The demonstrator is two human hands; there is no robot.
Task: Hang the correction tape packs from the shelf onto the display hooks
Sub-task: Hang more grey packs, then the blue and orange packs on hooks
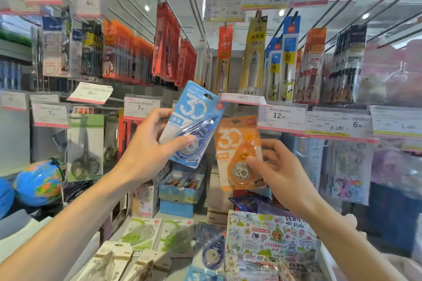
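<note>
My left hand [150, 150] grips a blue correction tape pack [194, 121], raised and tilted to the right in front of the display. Just right of it, my right hand [274, 166] pinches an orange correction tape pack [237, 150] at its lower right side, held nearly upright. The two packs almost touch at their edges. Behind the packs a price tag [242, 99] marks the end of a display hook; the hook's rod is hidden. On the shelf below lie more packs: green ones [141, 235], another blue one [212, 251] and pale ones [118, 262] at the front.
Rows of hooks carry pen packs [169, 43] above. Scissors packs [85, 148] hang at the left, a globe [38, 182] sits lower left. A colourful sticker pad [271, 239] lies on the shelf at the right. Small boxes [180, 191] stand at the shelf's back.
</note>
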